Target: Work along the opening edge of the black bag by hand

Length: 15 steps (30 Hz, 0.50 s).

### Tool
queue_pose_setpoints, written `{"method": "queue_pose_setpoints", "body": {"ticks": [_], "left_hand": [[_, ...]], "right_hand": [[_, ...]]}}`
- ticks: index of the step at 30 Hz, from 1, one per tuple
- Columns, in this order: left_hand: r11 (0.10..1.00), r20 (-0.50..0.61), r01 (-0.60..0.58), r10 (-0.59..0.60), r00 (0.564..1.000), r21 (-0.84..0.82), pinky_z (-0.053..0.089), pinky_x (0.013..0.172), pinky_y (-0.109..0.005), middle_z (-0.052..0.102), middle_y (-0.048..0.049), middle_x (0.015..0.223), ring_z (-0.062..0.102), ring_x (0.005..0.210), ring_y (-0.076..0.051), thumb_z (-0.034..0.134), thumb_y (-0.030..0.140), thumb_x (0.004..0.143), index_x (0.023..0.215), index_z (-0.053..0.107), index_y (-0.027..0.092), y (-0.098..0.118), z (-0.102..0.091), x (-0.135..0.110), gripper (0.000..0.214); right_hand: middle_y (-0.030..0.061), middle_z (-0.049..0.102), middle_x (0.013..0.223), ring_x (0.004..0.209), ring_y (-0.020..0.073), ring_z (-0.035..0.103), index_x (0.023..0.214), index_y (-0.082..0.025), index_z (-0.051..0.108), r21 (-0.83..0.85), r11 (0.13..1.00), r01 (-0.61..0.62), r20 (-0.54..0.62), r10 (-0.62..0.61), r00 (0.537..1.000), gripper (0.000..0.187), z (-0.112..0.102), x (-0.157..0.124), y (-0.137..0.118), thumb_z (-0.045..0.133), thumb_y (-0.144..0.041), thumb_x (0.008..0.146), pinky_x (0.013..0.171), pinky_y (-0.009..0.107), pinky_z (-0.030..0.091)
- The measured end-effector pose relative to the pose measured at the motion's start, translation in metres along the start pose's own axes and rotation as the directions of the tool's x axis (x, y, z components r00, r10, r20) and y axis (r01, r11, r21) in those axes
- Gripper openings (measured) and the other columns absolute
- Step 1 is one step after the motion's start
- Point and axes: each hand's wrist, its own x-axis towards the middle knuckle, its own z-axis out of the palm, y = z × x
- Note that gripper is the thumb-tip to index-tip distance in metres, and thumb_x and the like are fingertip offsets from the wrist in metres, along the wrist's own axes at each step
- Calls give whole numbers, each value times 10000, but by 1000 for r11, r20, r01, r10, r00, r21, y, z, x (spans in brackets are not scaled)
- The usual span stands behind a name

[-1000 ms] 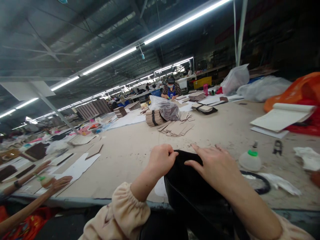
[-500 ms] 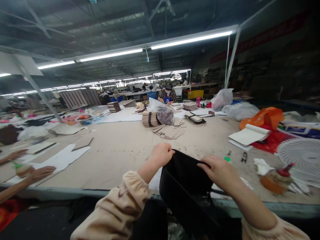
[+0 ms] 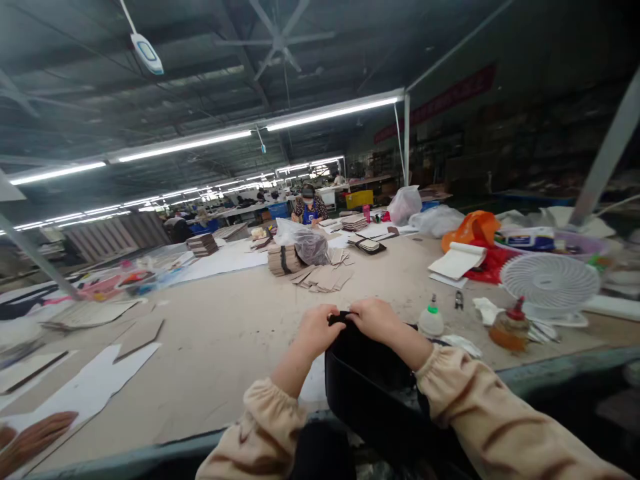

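Note:
A black bag [image 3: 370, 387] rests on the near edge of the worktable [image 3: 240, 320], partly hanging over it. My left hand [image 3: 320, 328] is closed on the bag's top edge. My right hand [image 3: 376, 317] is also closed on that top edge, right beside the left, knuckles almost touching. Both sleeves are beige with gathered cuffs. The inside of the bag is dark and hidden.
To the right stand a small white bottle with a green cap [image 3: 430, 321], an amber bottle [image 3: 510, 329], a white fan [image 3: 550, 283] and an open notebook [image 3: 457, 261]. Cardboard stacks [image 3: 283, 259] lie farther back. Another person's hand [image 3: 35, 437] shows at lower left; a seated worker [image 3: 309, 207] is far off.
My right hand has slid left along the bag's top edge until it meets the left hand. The view has swung to the right, bringing the fan into sight.

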Motion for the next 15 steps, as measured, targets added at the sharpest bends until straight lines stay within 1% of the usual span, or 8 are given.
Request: {"method": "queue_pose_setpoints", "body": {"ticks": [3, 5, 6, 8, 10, 12, 13, 15], "left_hand": [[988, 5, 105, -105, 994, -114, 457, 852, -262, 538, -84, 1215, 570, 1011, -191, 713, 320, 657, 1232, 461, 176, -1, -2, -20, 644], [978, 38, 177, -174, 984, -109, 446, 887, -296, 493, -125, 1269, 537, 1079, -231, 680, 382, 688, 1335, 353, 149, 0, -2, -32, 761], [974, 63, 203, -198, 978, -99, 435, 906, -309, 497, -134, 1265, 524, 1098, -240, 644, 385, 718, 1364, 316, 137, 1, -1, -36, 766], [967, 112, 241, -231, 967, -84, 423, 921, -313, 525, -136, 1234, 520, 1103, -238, 565, 318, 761, 1392, 279, 117, 2, 1, -39, 721], [965, 141, 250, -238, 961, -74, 428, 903, -297, 558, -120, 1191, 531, 1080, -223, 500, 214, 754, 1366, 339, 111, 1, 0, -35, 641], [975, 167, 210, -196, 966, -71, 436, 869, -280, 592, -88, 1136, 549, 1037, -206, 448, 146, 735, 1290, 450, 136, -3, -2, -29, 555], [982, 178, 175, -160, 971, -76, 437, 856, -274, 607, -71, 1105, 556, 1014, -198, 430, 127, 732, 1243, 498, 153, -4, -4, -26, 516], [990, 191, 107, -89, 978, -89, 435, 839, -266, 624, -46, 1055, 563, 976, -186, 407, 105, 731, 1159, 557, 179, -7, -8, -23, 460]], "right_hand": [[77, 658, 833, 823, 203, 601, 827, -181, 680, -4, 1000, -25, 0, 25, 1000, 253, 0, 0, -3, 475, -317, 887, 696, 264, 431], [94, 656, 854, 851, 208, 595, 846, -171, 684, 7, 999, -34, 21, 34, 999, 261, -1, 2, -4, 463, -302, 886, 734, 275, 429], [103, 655, 863, 863, 215, 590, 854, -164, 686, 15, 999, -37, 39, 36, 999, 264, -2, 4, -4, 460, -297, 882, 749, 284, 427], [116, 655, 867, 870, 228, 584, 859, -151, 692, 45, 999, -30, 93, 26, 995, 273, -5, 9, 0, 463, -299, 874, 763, 299, 424], [99, 660, 815, 810, 220, 590, 834, -154, 702, 108, 994, 4, 188, -24, 982, 285, -10, 15, 9, 490, -343, 863, 736, 288, 431], [58, 666, 792, 748, 192, 592, 865, -179, 709, 211, 976, 51, 296, -114, 948, 302, -18, 17, 24, 525, -418, 847, 698, 252, 439], [41, 670, 828, 754, 180, 593, 918, -193, 706, 266, 962, 67, 334, -158, 929, 322, -22, 16, 33, 531, -453, 843, 703, 236, 442], [31, 662, 937, 820, 171, 590, 1024, -205, 681, 352, 933, 77, 368, -214, 905, 387, -28, 9, 53, 472, -496, 876, 760, 228, 442]]}}
